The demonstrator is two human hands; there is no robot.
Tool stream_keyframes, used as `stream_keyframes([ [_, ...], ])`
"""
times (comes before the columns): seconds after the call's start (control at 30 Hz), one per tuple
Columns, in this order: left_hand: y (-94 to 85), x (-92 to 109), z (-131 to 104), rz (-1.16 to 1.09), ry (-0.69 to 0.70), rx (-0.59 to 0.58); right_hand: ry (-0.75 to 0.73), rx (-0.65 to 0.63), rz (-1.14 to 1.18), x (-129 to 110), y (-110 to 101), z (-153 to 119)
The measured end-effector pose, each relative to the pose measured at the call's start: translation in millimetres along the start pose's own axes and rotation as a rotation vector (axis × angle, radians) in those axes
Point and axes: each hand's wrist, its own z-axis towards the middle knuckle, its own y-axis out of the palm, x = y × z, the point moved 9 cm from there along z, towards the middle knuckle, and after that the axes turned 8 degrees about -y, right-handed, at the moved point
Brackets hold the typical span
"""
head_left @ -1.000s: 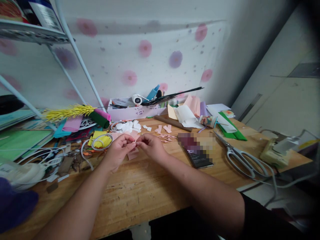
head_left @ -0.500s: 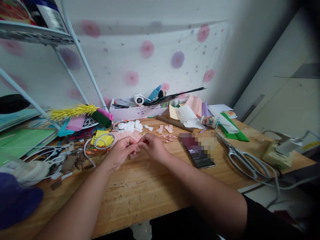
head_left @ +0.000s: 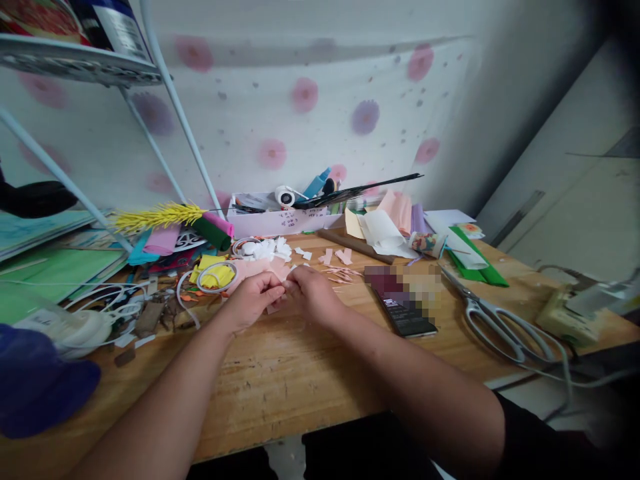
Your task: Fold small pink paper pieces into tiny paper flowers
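Above the wooden tabletop [head_left: 300, 380], a small pale piece [head_left: 284, 283], too small to be identified, is pinched between the fingertips of the left hand [head_left: 256, 299] and the right hand [head_left: 314, 293], which are held close together. Pink paper strips [head_left: 343, 273] are laid beyond the right hand, near the smartphone [head_left: 403, 303]. Farther right, metal-bladed scissors [head_left: 493, 317] with grey handles are seen. White paper pieces [head_left: 267, 249] are heaped behind the hands.

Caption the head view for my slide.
Left hand and right hand meet at the fingertips above a wooden table, scissors lying to the right.
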Motion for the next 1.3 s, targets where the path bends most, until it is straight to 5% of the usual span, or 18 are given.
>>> stream_keyframes([
  [0.33, -7.7, 6, 0, 0.296, 0.158, 0.145, 0.013, -0.055, -0.032, 0, 6, -1],
  [0.53, 5.6, 4, 1, 0.220, 0.051, -0.021, -0.016, -0.077, -0.135, 0, 5, 0],
  [0.73, 4.6, 8, -1, 0.160, 0.036, -0.017, 0.038, -0.077, -0.025, 2, 8, -1],
  [0.87, -5.5, 11, -2, 0.107, 0.046, 0.038, 0.232, 0.043, 0.239, 34, 2, -3],
  [1.0, -27.8, 5, -1, 0.043, 0.049, 0.170, 0.474, 0.261, 0.327, 87, -28, -8],
  [1.3, -72.8, -17, -1, 0.479, -0.048, 0.536, 0.426, -0.323, -0.450, 135, -40, 25],
])
